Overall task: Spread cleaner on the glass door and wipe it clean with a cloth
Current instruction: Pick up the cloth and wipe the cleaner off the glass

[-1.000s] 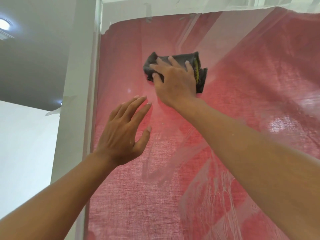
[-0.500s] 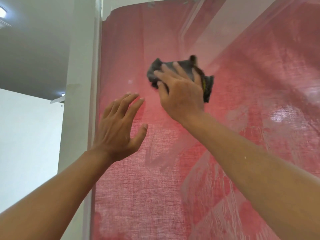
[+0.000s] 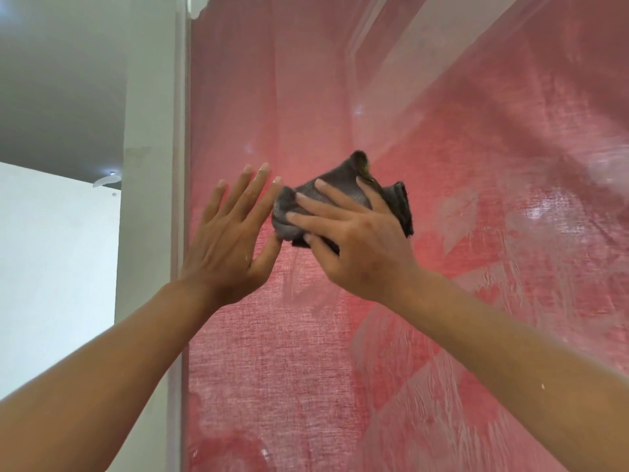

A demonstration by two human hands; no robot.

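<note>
Red curtain behind the glass door, cloth pressed to the pane.
Spread, nearly straight fingers of the right hand press the dark grey cloth flat against the glass; the cloth bunches above and beside the fingertips. Just beside that hold, toward the white frame, the left hand is raised with straight fingers, holding nothing, its thumb at the cloth's lower corner. Whitish cleaner streaks lie below the hold and out beyond the wrist.

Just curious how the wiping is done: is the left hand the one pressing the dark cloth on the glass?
No, the right hand presses the dark cloth against the glass door; the left hand lies open beside it.
</note>
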